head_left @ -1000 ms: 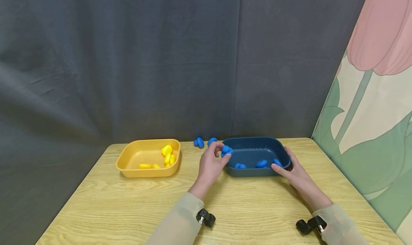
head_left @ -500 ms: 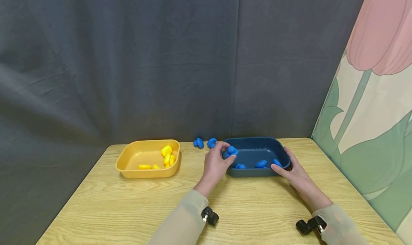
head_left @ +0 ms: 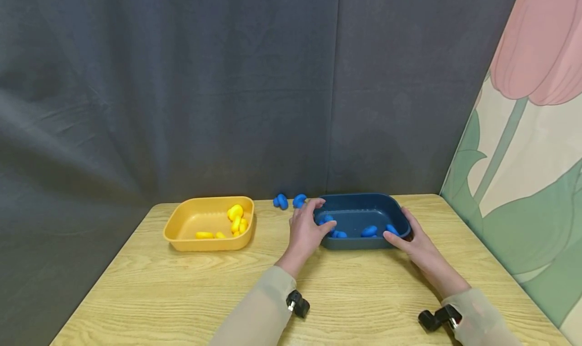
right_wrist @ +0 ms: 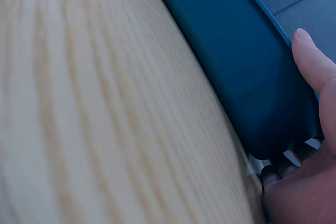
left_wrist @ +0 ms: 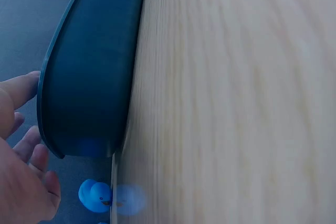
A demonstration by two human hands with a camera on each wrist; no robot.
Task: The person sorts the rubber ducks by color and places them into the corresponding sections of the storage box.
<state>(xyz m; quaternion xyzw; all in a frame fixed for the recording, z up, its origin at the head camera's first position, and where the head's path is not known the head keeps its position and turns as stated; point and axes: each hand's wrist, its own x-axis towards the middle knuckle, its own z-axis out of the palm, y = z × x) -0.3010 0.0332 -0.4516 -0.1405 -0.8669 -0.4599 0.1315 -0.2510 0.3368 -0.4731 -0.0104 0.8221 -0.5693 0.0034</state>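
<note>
A dark blue tray [head_left: 359,244] stands at the back of the table and holds several blue toy ducks [head_left: 369,231]. My left hand [head_left: 320,215] reaches over the tray's left rim with its fingers spread; a blue duck [head_left: 325,218] lies in the tray right at its fingertips, loose from them. In the left wrist view the fingers [left_wrist: 21,145] are straight beside the tray wall [left_wrist: 89,77] and hold nothing. My right hand [head_left: 402,232] grips the tray's right end, its thumb [right_wrist: 310,61] on the wall [right_wrist: 231,51].
Two more blue ducks [head_left: 282,201] [head_left: 299,200] sit on the table behind the left hand, one of them seen as a duck [left_wrist: 94,195] in the left wrist view. A yellow tray [head_left: 182,219] with several yellow ducks [head_left: 236,217] stands at the left. A dark curtain [head_left: 227,83] is close behind and a painted panel [head_left: 523,134] to the right.
The left hand carried a pinched blue duck rightward over the tray's rim and let it go into the tray. The right hand and the tray stayed put.
</note>
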